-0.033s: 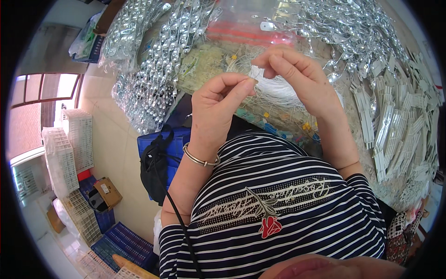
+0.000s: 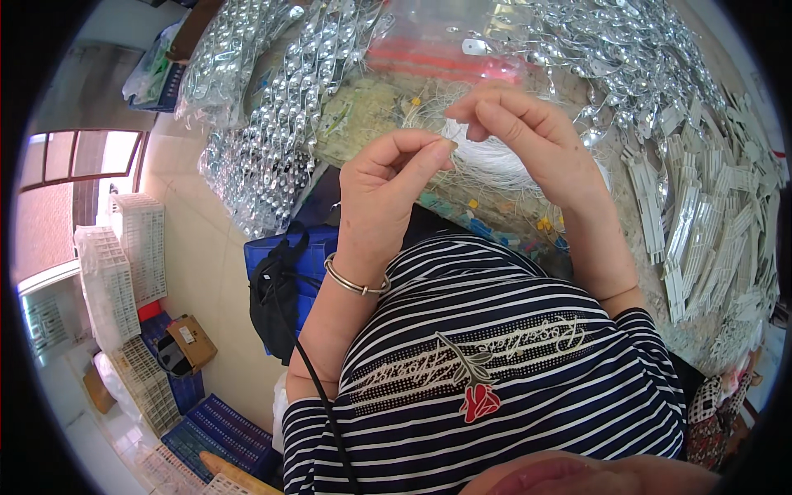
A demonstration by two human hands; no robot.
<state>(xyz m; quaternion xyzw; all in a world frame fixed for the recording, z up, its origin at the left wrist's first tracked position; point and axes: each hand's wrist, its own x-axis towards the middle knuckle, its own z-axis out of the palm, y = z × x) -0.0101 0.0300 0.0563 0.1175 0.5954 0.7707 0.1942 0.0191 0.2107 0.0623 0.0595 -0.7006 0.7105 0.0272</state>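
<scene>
Above the worktable, my left hand [image 2: 388,169] is closed, thumb and forefinger pinched together. What it holds, if anything, is too small to make out. To its right and slightly higher, my right hand [image 2: 528,136] is also closed, fingertips curled together and pointing at the left hand, a small gap between the two. Anything between those fingers is hidden. Below and behind the right hand lies a bundle of thin white strings [image 2: 493,165] on the tabletop. Beyond both hands sits a clear plastic bag with a red band [image 2: 437,62].
Strands of shiny silver metal pieces [image 2: 301,99] hang over the table's left side, and more silver pieces [image 2: 627,49] cover the far right. Bundled pale strips [image 2: 709,214] lie along the right. A black bag [image 2: 276,289] hangs by blue crates. Plastic baskets [image 2: 136,247] stand on the left.
</scene>
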